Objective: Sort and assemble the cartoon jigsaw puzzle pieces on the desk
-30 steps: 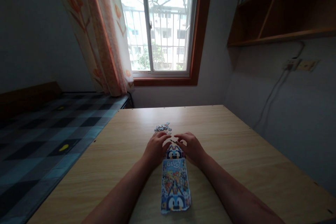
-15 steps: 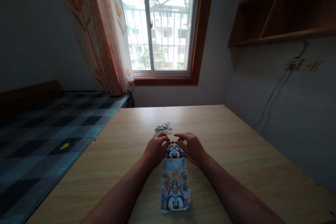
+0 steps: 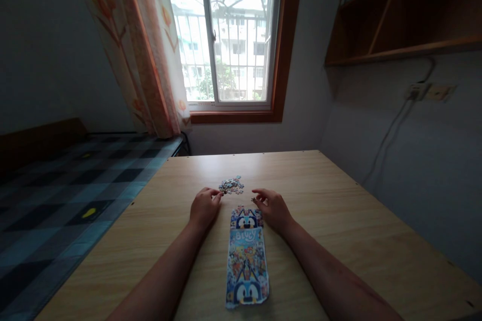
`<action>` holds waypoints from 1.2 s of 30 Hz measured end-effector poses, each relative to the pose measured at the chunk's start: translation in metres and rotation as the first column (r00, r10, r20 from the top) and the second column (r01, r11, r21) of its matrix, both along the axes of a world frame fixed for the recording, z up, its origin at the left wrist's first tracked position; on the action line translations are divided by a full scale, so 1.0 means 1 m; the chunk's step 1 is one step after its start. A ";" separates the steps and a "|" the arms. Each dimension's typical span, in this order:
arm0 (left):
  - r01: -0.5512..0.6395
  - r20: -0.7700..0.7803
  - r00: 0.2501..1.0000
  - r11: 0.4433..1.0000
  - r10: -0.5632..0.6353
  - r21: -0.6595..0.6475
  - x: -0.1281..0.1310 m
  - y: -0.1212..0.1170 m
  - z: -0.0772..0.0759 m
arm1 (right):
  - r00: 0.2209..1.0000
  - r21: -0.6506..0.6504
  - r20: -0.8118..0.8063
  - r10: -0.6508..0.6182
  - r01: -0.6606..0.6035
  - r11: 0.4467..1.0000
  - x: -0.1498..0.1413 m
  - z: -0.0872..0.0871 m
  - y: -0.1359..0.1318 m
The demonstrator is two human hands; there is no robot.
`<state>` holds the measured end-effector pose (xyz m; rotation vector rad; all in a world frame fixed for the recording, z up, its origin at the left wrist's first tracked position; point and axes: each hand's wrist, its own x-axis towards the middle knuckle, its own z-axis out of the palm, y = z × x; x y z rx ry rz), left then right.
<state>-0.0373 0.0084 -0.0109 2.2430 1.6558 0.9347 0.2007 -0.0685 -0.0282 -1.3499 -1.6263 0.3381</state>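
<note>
My left hand [image 3: 204, 208] is at the near left edge of a loose heap of puzzle pieces [image 3: 232, 185], its thumb and fingertips closed on a small dark puzzle piece [image 3: 224, 193]. Between the thumb and a finger of my right hand [image 3: 274, 210] is another puzzle piece [image 3: 253, 200], held just beyond the partly joined puzzle [image 3: 246, 218]. That joined part shows a blue dog's face and has an uneven far edge. Against its near side lies a printed picture sheet [image 3: 247, 256] with the word "Bluey" and the same dog's face at the bottom.
Everything lies on a light wooden table [image 3: 324, 256]. A bed with a checked cover [image 3: 124, 175] stands along the left side. Behind the table are a window [image 3: 237, 35] and a curtain [image 3: 150, 60]; a wooden shelf [image 3: 399, 50] hangs on the right wall.
My left hand has moved left, away from the joined puzzle to the heap. My right hand has shifted slightly, and the piece in it now shows clearly. The view has turned a little.
</note>
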 end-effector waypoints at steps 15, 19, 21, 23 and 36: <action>-0.080 -0.084 0.993 0.997 0.079 0.001 0.013 0.012 0.000 | 0.913 -0.072 -0.406 -0.027 -0.003 0.997 0.011 -0.024 0.025; -0.070 -0.065 0.995 0.998 0.070 -0.005 0.018 0.017 0.000 | 0.894 -0.076 -0.447 -0.029 -0.006 0.997 0.012 -0.026 0.026; -0.085 -0.033 0.996 0.996 0.084 -0.006 0.017 0.019 0.000 | 0.888 -0.079 -0.458 -0.033 -0.004 0.997 0.013 -0.025 0.026; -0.114 0.013 0.993 0.993 0.114 0.000 0.015 0.021 -0.001 | 0.886 -0.085 -0.463 -0.034 -0.006 0.996 0.013 -0.025 0.026; 0.334 -0.151 0.940 0.911 -0.305 0.243 0.047 -0.009 0.003 | 0.867 -0.097 -0.498 0.012 -0.069 0.993 0.015 -0.025 0.027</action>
